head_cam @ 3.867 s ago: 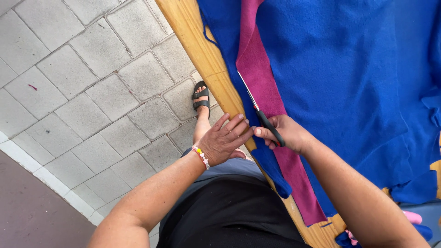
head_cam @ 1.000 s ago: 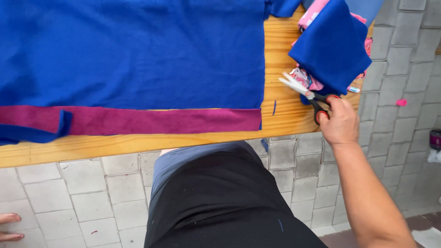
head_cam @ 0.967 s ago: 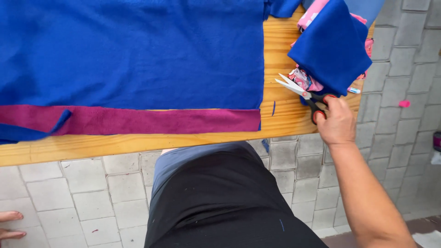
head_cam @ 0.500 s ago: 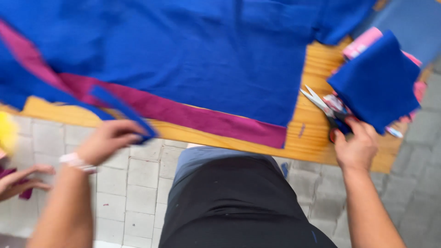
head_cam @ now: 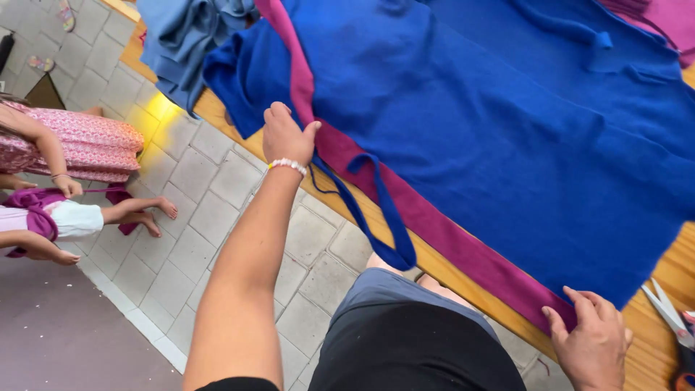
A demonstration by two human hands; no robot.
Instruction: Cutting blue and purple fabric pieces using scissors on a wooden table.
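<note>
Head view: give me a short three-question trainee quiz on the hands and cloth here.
1. True or false: the right hand holds the scissors.
2. What does the left hand rest on? A) blue cloth B) magenta strip C) wooden table
3. Fill in: a loose narrow blue strip hangs off the table's ____ edge.

Key
1. False; they lie on the table beside it.
2. B
3. near

Single head cam, looking steeply down, close over table edge (head_cam: 463, 279) & paved floor (head_cam: 195, 224).
</note>
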